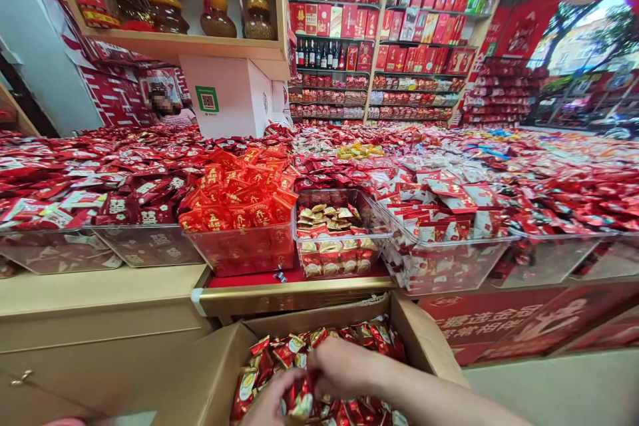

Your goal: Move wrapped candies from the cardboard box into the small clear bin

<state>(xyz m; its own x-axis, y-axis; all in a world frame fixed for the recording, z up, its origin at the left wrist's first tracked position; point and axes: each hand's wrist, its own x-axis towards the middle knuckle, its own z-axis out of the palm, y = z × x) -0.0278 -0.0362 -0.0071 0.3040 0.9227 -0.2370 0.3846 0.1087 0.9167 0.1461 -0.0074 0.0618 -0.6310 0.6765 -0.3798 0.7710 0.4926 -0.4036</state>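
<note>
An opened cardboard box point(219, 373) at the bottom middle is filled with small red-and-gold wrapped candies point(289, 349). Both of my hands reach into it, close together. My left hand point(274, 396) curves round some of the candies, its lower part cut off by the frame's bottom edge. Coming in from the right, my right hand point(337, 366) has its fingers curled down on candies; the fingertips are hidden and slightly blurred. Just above the box, a clear plastic bin point(344, 237) holds similar candies, lying lower than in the bins beside it.
A gold-edged counter ledge point(299, 291) runs behind the box. Bins of orange-red packets point(239, 213) and white-and-red packets point(444, 213) flank the clear bin. Shelves of bottles and gift boxes point(334, 21) stand behind; a cabinet point(180, 46) overhangs at left. A person point(172, 110) is far left.
</note>
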